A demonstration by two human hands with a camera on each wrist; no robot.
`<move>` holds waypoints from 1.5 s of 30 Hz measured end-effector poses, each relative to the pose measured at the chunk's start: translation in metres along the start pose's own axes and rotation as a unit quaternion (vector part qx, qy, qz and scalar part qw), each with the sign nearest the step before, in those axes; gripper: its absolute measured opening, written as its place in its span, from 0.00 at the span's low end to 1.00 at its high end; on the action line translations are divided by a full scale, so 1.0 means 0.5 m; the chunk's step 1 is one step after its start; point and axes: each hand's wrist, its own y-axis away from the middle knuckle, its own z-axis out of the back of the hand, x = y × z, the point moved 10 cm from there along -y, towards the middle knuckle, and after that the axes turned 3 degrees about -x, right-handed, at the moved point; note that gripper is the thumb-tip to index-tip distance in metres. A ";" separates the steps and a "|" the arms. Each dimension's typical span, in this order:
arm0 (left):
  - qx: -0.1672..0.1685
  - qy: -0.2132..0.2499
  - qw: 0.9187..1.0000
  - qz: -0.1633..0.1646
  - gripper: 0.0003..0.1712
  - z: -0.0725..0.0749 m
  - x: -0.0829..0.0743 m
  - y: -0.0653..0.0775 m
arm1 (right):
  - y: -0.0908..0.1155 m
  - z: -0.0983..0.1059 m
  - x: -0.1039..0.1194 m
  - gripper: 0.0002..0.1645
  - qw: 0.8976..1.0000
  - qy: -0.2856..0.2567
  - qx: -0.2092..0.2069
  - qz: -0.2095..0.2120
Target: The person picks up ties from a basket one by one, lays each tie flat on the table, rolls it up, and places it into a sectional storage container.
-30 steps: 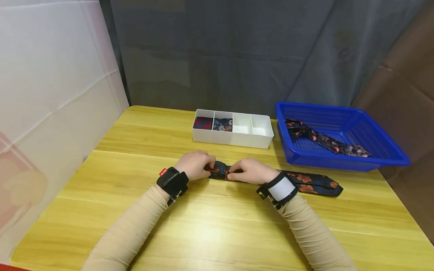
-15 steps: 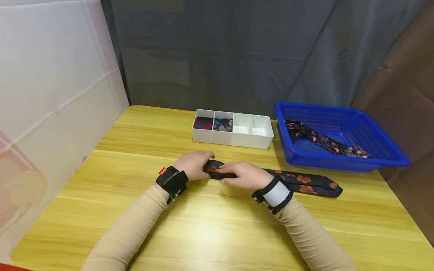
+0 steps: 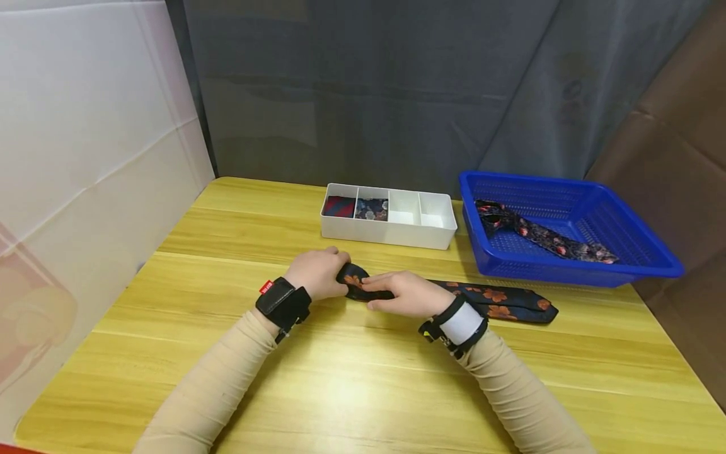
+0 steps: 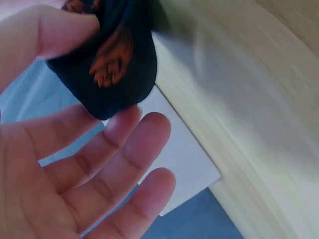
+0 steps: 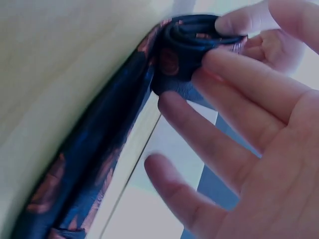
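Cloth (image 3: 96, 113), white and creased, hangs at the far left, beside the wooden tabletop (image 3: 170, 315). Next comes the left hand (image 3: 316, 275). Its grip is a small pinch, thumb and fingers holding the rolled end (image 3: 353, 276) of a dark tie (image 3: 505, 304) with orange flowers. Behind the hands sits a white box (image 3: 391, 232) with four parts. The first part on the left has red and blue striped cloth (image 3: 340, 207) in it, and the next has dark flowery cloth (image 3: 372, 209). Then comes the right hand (image 3: 405, 293). Its grip is a pinch too, thumb and pointer finger on the roll, little finger stretched away. The rest of the tie lies on the tabletop, going out past the right hand. Behind that part stands a blue basket (image 3: 556, 273) with a flowery tie (image 3: 553, 243) in it. Brown cloth (image 3: 675, 157) hangs at the far right.
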 end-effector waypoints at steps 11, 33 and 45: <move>-0.056 0.060 0.997 -0.008 0.36 0.036 -0.021 0.006 | -0.004 -0.014 0.001 0.35 1.000 0.009 0.007 0.007; 0.046 0.169 0.979 -0.105 0.27 -0.014 -0.098 0.008 | 0.024 0.054 -0.041 0.17 1.000 -0.009 -0.015 -0.006; 0.056 0.148 0.983 -0.089 0.15 -0.012 -0.119 -0.050 | 0.017 0.058 -0.011 0.17 0.995 0.075 -0.063 0.011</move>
